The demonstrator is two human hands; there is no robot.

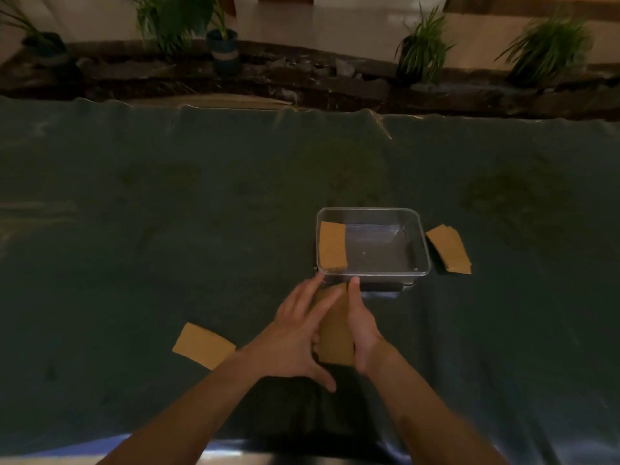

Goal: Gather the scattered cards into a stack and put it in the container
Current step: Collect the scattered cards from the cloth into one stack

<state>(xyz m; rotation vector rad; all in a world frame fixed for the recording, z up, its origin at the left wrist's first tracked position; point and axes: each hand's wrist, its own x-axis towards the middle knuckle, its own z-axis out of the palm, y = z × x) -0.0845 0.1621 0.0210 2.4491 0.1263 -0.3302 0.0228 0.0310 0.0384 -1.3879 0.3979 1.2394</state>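
A stack of tan cards lies on the dark cloth just in front of the clear plastic container. My left hand presses against the stack's left side and my right hand against its right side, squeezing it between them. Inside the container, against its left wall, lies another tan card pile. A single tan card rests on the cloth to the left of my left wrist. A small fanned pile of tan cards sits right of the container.
A dark green cloth covers the table. Beyond its far edge runs a dark soil bed with potted plants. The table's near edge shows at the bottom, between my forearms.
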